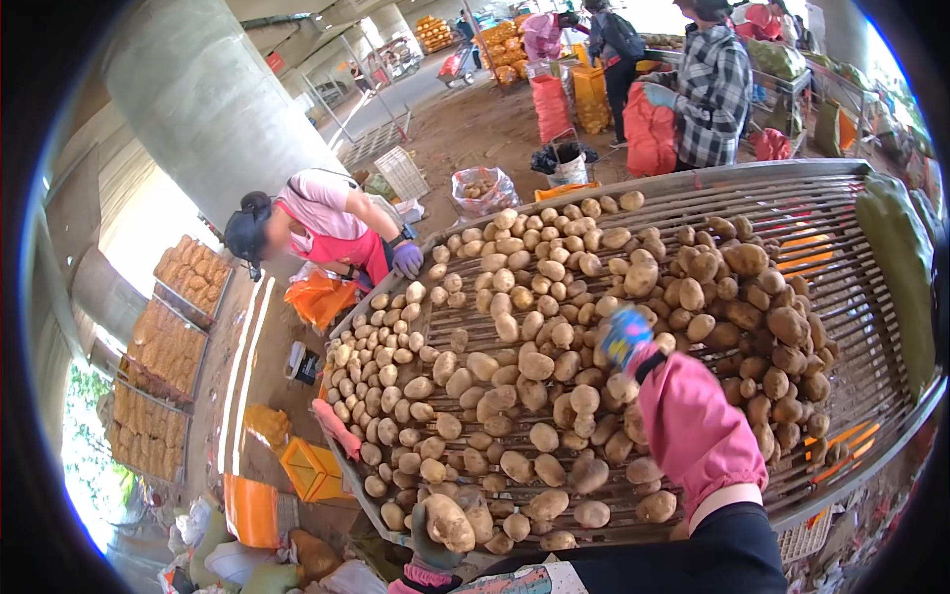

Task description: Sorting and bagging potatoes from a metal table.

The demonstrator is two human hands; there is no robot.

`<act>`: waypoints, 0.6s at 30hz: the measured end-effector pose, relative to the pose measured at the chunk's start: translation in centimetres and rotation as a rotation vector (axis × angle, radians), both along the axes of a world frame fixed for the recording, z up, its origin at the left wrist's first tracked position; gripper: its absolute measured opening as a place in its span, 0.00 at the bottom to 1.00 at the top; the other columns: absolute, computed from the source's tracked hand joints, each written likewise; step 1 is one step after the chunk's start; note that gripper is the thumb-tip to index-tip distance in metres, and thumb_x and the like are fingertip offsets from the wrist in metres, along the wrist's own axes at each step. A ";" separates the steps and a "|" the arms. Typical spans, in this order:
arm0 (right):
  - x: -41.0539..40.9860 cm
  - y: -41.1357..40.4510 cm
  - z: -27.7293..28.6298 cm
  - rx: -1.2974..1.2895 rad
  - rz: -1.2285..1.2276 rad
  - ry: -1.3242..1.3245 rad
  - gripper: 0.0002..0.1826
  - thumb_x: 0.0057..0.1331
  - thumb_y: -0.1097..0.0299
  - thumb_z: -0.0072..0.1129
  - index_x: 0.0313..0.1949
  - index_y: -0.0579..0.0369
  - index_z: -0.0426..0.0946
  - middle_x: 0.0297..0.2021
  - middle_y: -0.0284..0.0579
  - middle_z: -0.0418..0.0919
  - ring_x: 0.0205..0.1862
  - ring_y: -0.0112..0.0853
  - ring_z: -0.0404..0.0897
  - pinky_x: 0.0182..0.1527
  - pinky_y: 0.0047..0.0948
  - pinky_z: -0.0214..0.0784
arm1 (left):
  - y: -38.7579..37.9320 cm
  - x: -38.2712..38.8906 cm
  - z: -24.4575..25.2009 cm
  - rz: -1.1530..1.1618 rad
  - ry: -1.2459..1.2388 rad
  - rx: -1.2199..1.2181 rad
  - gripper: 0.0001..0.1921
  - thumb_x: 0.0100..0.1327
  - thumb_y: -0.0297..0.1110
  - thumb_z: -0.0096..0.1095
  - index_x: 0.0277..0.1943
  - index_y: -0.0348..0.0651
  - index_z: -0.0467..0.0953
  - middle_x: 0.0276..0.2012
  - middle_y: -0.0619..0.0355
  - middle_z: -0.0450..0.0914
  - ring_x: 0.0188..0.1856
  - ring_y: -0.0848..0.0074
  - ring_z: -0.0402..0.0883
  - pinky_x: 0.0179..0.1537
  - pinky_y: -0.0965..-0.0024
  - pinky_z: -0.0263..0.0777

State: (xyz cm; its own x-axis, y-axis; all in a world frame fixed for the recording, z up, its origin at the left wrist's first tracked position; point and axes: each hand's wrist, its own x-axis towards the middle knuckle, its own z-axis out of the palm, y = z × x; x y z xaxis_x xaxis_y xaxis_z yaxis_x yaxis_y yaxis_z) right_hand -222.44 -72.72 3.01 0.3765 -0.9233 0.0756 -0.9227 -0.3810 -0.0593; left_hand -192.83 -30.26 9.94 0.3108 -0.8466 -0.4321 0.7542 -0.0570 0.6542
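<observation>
Many loose potatoes (534, 365) lie over a slatted metal sorting table (853, 245). My right hand (627, 335), in a blue patterned glove with a pink sleeve cover, is over the middle of the potatoes beside a darker heap (742, 315); it is blurred, and its fingers and any hold are unclear. At the table's near edge my left hand (433, 546), in a grey-green glove, is at a large potato (448, 523), with its fingers around the potato's lower left side. Smaller, paler potatoes (375, 371) are gathered at the table's left end.
A person in a pink apron (349, 249) stands at the far left edge, a purple-gloved hand on the rim. Another person in a checked shirt (712, 89) holds a red sack (649, 130) beyond the table. Orange crates (312, 469) and filled sacks stand left; green cloth (898, 275) lies right.
</observation>
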 end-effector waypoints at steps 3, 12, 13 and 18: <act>-2.6 -8.6 -0.6 0.078 -0.588 -0.273 0.31 0.64 0.40 0.53 0.50 0.55 0.78 0.46 0.57 0.80 0.48 0.49 0.80 0.50 0.43 0.74 | 0.6 2.1 -1.9 0.074 0.205 0.005 0.28 0.66 0.61 0.51 0.57 0.47 0.73 0.51 0.53 0.78 0.53 0.59 0.78 0.57 0.50 0.72; -3.0 -14.1 0.6 0.264 -0.583 -0.315 0.37 0.62 0.39 0.58 0.57 0.60 0.74 0.54 0.54 0.78 0.53 0.48 0.79 0.55 0.44 0.71 | 1.3 2.9 -5.7 0.017 0.364 -0.115 0.29 0.67 0.62 0.47 0.60 0.48 0.70 0.55 0.54 0.75 0.58 0.62 0.74 0.58 0.51 0.71; -3.5 -14.6 0.6 0.278 -0.556 -0.367 0.36 0.63 0.40 0.58 0.57 0.60 0.74 0.54 0.54 0.78 0.53 0.47 0.79 0.55 0.44 0.71 | 0.7 2.9 -5.6 0.022 0.323 -0.091 0.29 0.67 0.62 0.48 0.59 0.48 0.70 0.54 0.55 0.76 0.57 0.63 0.75 0.58 0.52 0.71; -8.0 -13.8 0.2 0.644 -0.377 -1.173 0.33 0.63 0.44 0.60 0.56 0.60 0.74 0.53 0.52 0.79 0.52 0.45 0.80 0.54 0.43 0.72 | -1.1 2.0 -4.7 0.082 0.094 0.060 0.26 0.67 0.61 0.50 0.53 0.49 0.74 0.47 0.59 0.79 0.51 0.66 0.78 0.54 0.58 0.74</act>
